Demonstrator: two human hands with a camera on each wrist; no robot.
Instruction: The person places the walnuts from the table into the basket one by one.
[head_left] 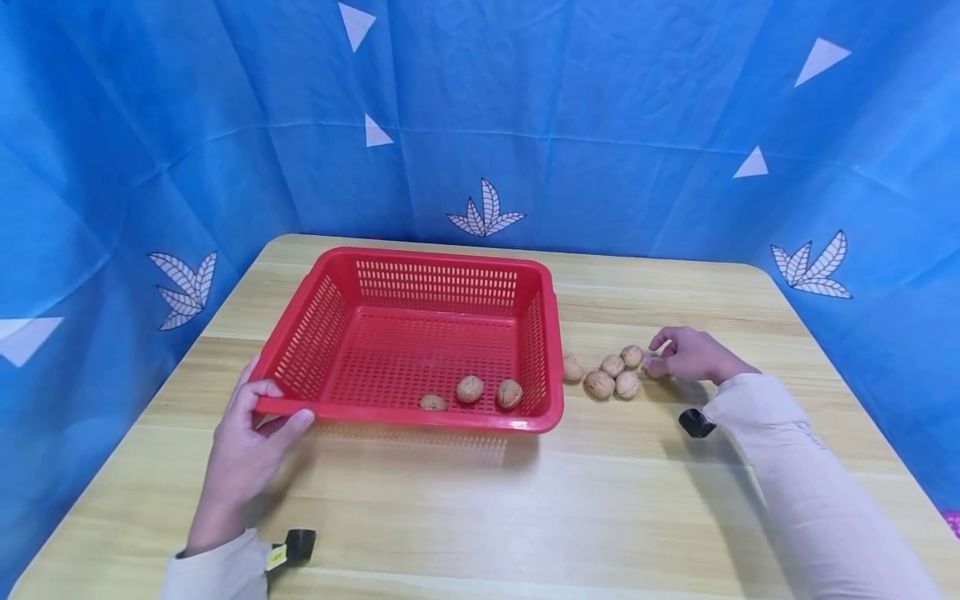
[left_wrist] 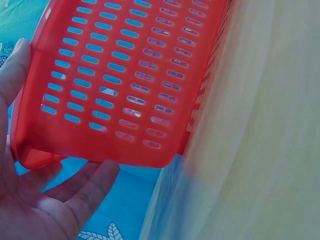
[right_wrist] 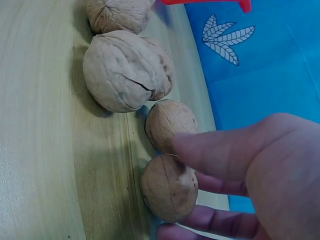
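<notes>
A red plastic basket with slotted walls stands left of centre on the table in the head view. My left hand grips its near left corner, the thumb over the rim and the other fingers against the outside. Three walnuts lie inside by the near wall. To the right of the basket, my right hand has thumb and fingers around a walnut at the right end of a small cluster. Several other walnuts sit between that hand and the basket, one close by the basket's right wall.
The pale wooden table extends in front of the basket and around it. A blue curtain with white leaf and triangle prints hangs behind the table and along both sides.
</notes>
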